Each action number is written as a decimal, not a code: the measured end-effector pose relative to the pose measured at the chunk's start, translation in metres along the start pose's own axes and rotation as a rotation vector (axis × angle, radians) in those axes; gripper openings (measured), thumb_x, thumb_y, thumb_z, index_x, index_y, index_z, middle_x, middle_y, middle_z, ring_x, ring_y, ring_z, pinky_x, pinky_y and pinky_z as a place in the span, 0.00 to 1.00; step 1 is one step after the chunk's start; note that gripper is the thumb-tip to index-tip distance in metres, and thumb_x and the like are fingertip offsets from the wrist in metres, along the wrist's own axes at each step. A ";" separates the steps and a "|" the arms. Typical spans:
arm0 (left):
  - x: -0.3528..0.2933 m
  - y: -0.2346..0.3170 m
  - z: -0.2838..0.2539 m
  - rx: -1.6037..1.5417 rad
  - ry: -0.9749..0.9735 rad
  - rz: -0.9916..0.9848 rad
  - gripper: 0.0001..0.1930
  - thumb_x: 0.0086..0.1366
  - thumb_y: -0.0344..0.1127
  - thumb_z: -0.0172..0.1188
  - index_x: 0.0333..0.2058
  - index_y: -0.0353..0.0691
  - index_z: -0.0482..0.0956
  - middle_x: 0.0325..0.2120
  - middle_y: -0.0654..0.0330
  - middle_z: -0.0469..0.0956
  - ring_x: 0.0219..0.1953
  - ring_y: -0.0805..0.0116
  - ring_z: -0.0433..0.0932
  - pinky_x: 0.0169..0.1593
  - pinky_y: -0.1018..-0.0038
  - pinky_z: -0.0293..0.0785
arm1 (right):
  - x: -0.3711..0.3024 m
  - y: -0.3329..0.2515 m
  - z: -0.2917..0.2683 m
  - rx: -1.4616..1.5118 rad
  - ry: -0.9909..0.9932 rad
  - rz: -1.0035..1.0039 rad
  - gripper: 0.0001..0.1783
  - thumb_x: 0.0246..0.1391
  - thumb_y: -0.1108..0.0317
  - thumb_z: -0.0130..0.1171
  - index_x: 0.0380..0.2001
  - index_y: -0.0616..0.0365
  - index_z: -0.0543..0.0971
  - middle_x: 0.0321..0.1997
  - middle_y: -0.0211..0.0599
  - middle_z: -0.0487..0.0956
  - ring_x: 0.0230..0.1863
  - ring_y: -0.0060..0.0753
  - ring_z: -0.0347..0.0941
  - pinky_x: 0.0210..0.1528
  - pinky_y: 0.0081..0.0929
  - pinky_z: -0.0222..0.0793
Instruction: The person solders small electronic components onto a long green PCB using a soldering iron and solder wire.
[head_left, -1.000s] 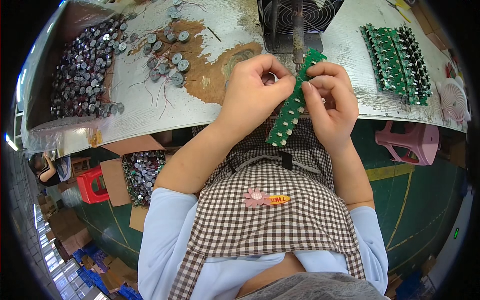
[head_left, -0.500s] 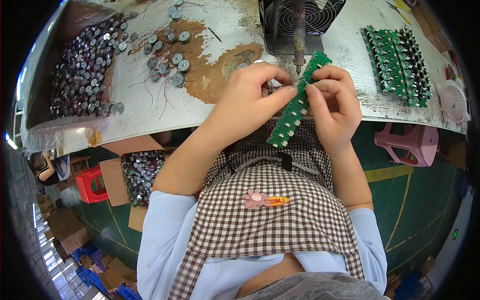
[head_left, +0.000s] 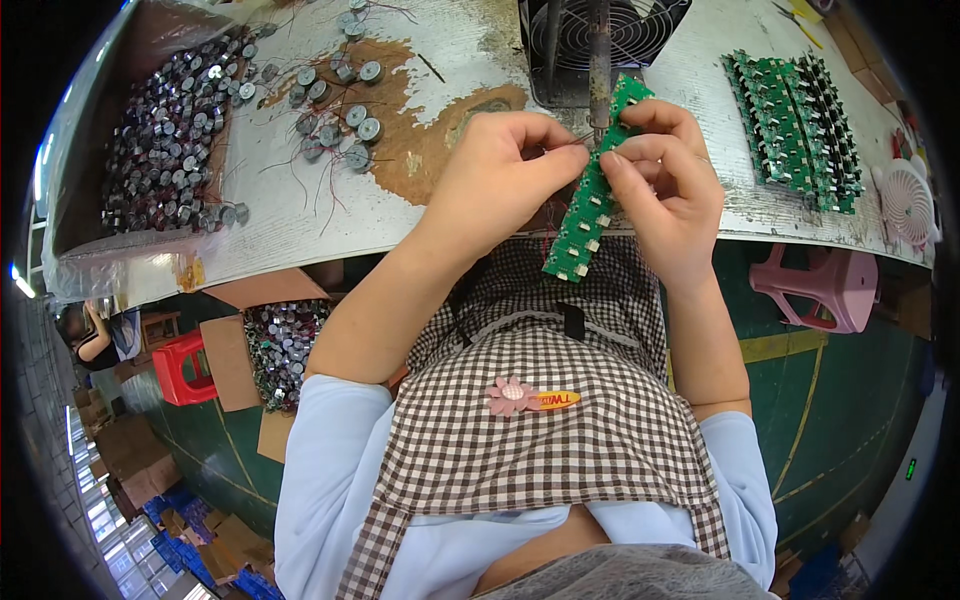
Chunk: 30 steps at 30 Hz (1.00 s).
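My right hand (head_left: 672,180) is closed on a long green circuit board (head_left: 590,205), fingers and thumb gripping its right edge. The strip stands slanted, its upper end farther away, with small white connectors along it. Against the board's left edge, my left hand (head_left: 520,170) pinches thin wires; their far ends are hidden by the palm, though a reddish strand hangs below it. A soldering iron (head_left: 599,75) points downward between the hands, its tip meeting the board close to my left fingertips. Whether the tip touches a wire is too small to tell.
Behind the iron stands a black fan (head_left: 630,35). Several small round motors (head_left: 357,117) with wires lie on the worn table, beside a lined box of motors (head_left: 170,140). Stacked circuit boards (head_left: 790,130), a small white fan (head_left: 907,200) and pliers (head_left: 800,25) sit right.
Both hands have moved the board slightly away from me and up to the soldering iron's tip. The board has turned a little more upright.
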<state>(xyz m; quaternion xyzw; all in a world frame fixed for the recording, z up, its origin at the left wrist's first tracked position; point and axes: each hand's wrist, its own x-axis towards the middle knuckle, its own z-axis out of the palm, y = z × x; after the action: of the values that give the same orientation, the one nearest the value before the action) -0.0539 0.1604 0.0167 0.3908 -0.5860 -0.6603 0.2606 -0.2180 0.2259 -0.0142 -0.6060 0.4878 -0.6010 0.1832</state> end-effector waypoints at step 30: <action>0.046 0.021 -0.122 1.125 0.877 0.790 0.19 0.49 0.40 0.69 0.39 0.39 0.81 0.30 0.58 0.79 0.31 0.67 0.77 0.36 0.71 0.73 | -0.012 0.011 0.004 0.117 0.240 0.048 0.02 0.54 0.81 0.56 0.29 0.66 0.73 0.38 0.37 0.74 0.27 0.14 0.66 0.25 0.11 0.61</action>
<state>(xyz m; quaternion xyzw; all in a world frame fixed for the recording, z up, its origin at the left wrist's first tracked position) 0.0186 0.0498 0.0265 0.4508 -0.7690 0.0864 0.4448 -0.2159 0.2295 -0.0302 -0.5063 0.4849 -0.6918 0.1730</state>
